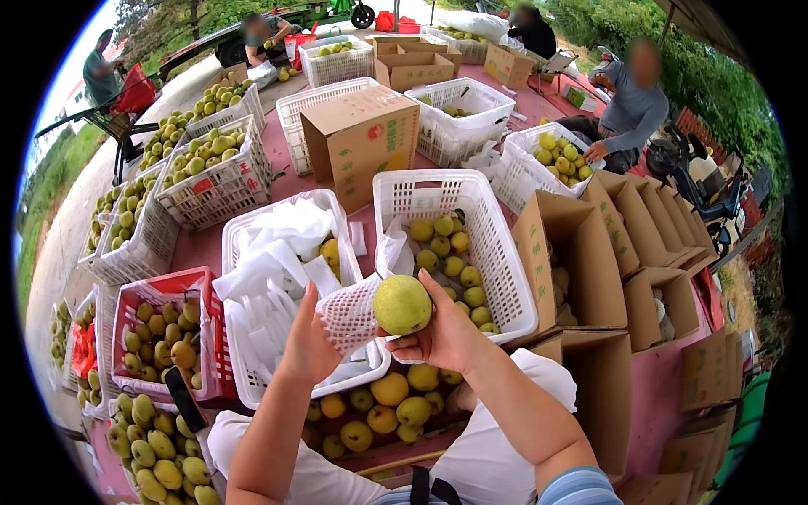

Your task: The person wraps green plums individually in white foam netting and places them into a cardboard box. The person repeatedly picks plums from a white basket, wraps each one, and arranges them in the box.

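My right hand (446, 332) is closed round a yellow-green pear (402, 305), held up in front of me. My left hand (306, 343) grips a white foam net sleeve (347, 315), whose open end meets the pear's left side. Below my left hand stands a white plastic basket (235, 337) heaped with more foam sleeves (273, 273) and a few pears. Beyond my right hand, another white basket (497, 240) holds several loose pears (454, 266). More pears (390, 389) lie in a container between my knees.
Open cardboard boxes (581, 252) line my right side. A red basket (220, 337) of brownish pears and crates of pears (215, 202) stand left. An upright carton (362, 143) is ahead. A person in grey (631, 114) sits at far right; others work at the back.
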A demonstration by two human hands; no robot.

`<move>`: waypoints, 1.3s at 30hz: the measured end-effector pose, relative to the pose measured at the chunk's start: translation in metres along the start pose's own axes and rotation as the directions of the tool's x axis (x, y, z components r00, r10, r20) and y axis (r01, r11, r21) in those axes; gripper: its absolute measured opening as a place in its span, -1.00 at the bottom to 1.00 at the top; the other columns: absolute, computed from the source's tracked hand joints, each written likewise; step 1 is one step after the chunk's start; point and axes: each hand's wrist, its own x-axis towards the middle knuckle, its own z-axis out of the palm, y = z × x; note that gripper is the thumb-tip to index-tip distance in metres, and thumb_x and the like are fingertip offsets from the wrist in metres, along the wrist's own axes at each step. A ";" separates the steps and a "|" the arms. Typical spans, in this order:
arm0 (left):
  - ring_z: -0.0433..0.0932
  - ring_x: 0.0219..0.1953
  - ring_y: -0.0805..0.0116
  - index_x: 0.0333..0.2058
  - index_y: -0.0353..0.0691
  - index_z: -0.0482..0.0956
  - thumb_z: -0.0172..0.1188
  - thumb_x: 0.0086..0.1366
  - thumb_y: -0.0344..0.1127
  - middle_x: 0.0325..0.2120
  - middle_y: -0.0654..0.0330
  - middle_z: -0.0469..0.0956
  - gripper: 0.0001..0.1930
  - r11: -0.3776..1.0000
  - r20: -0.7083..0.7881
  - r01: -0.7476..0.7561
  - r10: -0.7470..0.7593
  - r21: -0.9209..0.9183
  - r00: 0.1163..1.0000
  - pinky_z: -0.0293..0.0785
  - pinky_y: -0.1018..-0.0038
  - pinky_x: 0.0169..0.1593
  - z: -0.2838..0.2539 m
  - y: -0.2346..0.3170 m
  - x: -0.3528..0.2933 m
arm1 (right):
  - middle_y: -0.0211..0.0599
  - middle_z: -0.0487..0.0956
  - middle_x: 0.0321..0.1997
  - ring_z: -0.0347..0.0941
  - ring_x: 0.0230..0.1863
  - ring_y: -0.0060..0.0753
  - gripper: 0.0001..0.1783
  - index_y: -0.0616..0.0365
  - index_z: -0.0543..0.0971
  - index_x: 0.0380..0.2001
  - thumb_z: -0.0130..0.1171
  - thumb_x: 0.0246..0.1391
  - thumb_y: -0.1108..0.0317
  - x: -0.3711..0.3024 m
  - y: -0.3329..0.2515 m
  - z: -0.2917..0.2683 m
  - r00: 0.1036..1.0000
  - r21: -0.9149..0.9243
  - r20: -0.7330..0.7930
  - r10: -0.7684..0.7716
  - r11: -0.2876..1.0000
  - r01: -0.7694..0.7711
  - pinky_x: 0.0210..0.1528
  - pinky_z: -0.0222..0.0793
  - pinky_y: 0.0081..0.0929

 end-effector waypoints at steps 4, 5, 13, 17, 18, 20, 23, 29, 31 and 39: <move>0.50 0.00 0.24 0.07 -0.35 0.35 -0.10 0.37 0.12 -0.04 0.09 0.50 -0.40 0.995 -0.040 0.056 -0.053 0.079 0.998 0.39 0.28 0.11 -0.006 -0.004 0.000 | -0.19 0.53 -0.20 0.55 -0.39 -0.31 -0.31 0.08 0.38 0.04 -0.05 0.14 -0.29 0.002 0.007 0.011 0.942 -0.537 -0.181 -0.281 0.831 0.145 -0.38 0.55 -0.43; 0.51 -0.03 0.29 0.05 -0.33 0.38 -0.04 0.37 0.05 -0.08 0.12 0.52 -0.47 0.993 -0.027 0.076 -0.074 0.091 0.997 0.40 0.30 0.10 -0.007 -0.005 -0.001 | -0.20 0.53 -0.21 0.54 -0.41 -0.37 -0.33 0.05 0.37 0.04 -0.05 0.14 -0.29 0.004 0.011 0.012 0.913 -0.698 -0.144 -0.381 0.694 0.179 -0.42 0.52 -0.50; 0.45 0.05 0.30 0.14 -0.30 0.25 0.23 0.21 0.01 0.01 0.15 0.42 -0.33 0.954 0.086 -0.039 0.014 0.298 0.996 0.40 0.33 0.11 -0.014 -0.037 0.003 | -0.20 0.41 -0.29 0.46 -0.36 -0.14 -0.51 0.02 0.48 -0.06 -0.06 0.22 -0.14 0.009 0.027 0.012 0.611 -0.961 0.272 -0.743 -0.172 0.219 -0.23 0.41 -0.33; 0.42 0.09 0.18 0.16 -0.24 0.27 0.10 0.22 0.16 0.07 0.11 0.39 -0.30 0.989 0.069 -0.008 -0.002 0.145 0.998 0.36 0.18 0.14 -0.013 -0.038 -0.002 | -0.30 0.44 -0.39 0.42 -0.44 -0.30 -0.60 0.13 0.48 -0.13 -0.13 0.30 0.03 0.009 0.003 0.003 0.339 -0.956 0.251 -0.907 -0.177 0.234 -0.34 0.38 -0.41; 0.41 0.10 0.15 0.16 -0.22 0.27 0.07 0.22 0.20 0.09 0.11 0.38 -0.29 0.995 0.037 0.003 -0.007 0.103 0.999 0.35 0.14 0.14 -0.007 -0.039 -0.008 | -0.41 0.48 -0.41 0.37 -0.49 -0.48 -0.67 0.18 0.48 -0.17 -0.13 0.32 0.15 0.004 -0.002 0.004 0.384 -0.936 0.038 -0.923 0.102 0.337 -0.43 0.32 -0.50; 0.40 0.11 0.14 0.16 -0.23 0.27 0.08 0.20 0.22 0.09 0.10 0.39 -0.27 1.000 0.069 0.010 -0.011 0.015 0.998 0.35 0.14 0.14 -0.002 -0.039 -0.012 | -0.46 0.50 -0.33 0.34 -0.45 -0.62 -0.72 0.14 0.48 -0.20 -0.12 0.31 0.19 0.008 -0.005 -0.011 0.653 -0.536 -0.268 -0.708 0.673 0.509 -0.37 0.30 -0.57; 0.42 0.09 0.20 0.17 -0.32 0.23 0.27 0.08 0.18 0.07 0.09 0.40 -0.16 0.992 0.249 0.072 -0.044 -0.106 0.967 0.37 0.25 0.14 0.000 -0.040 -0.018 | -0.33 0.52 -0.04 0.44 0.00 -0.41 -0.67 0.18 0.46 -0.05 -0.11 0.29 0.19 0.016 0.025 -0.031 0.964 -0.017 0.107 -0.242 0.969 0.246 0.10 0.31 -0.43; 0.42 0.09 0.22 0.17 -0.36 0.21 0.47 -0.10 0.03 0.07 0.08 0.39 -0.05 0.999 0.314 0.049 -0.048 0.006 0.948 0.37 0.27 0.15 -0.002 -0.039 -0.032 | -0.46 0.48 0.11 0.46 0.01 -0.57 -0.58 0.05 0.35 0.17 -0.10 0.31 0.18 0.045 0.060 -0.043 0.872 0.099 0.486 -0.047 0.995 -0.002 0.11 0.36 -0.52; 0.42 0.09 0.20 0.16 -0.37 0.22 0.47 -0.09 -0.01 0.05 0.07 0.40 -0.08 0.999 0.302 0.037 -0.031 -0.016 0.953 0.38 0.26 0.14 -0.002 -0.044 -0.032 | -0.49 0.53 0.02 0.47 -0.06 -0.65 -0.54 0.05 0.40 0.13 -0.16 0.32 0.03 0.028 0.057 -0.012 0.981 -0.036 0.195 -0.024 0.999 0.031 0.09 0.34 -0.57; 0.47 0.04 0.11 0.12 -0.31 0.30 0.34 -0.03 -0.15 0.00 0.07 0.47 -0.26 0.996 0.263 -0.082 0.084 -0.020 0.961 0.41 0.20 0.12 0.032 -0.025 -0.029 | -0.40 0.59 -0.18 0.53 -0.21 -0.51 -0.66 0.07 0.51 -0.16 -0.03 0.27 0.05 0.002 0.027 0.014 0.978 0.167 0.168 -0.122 0.982 0.093 -0.09 0.46 -0.47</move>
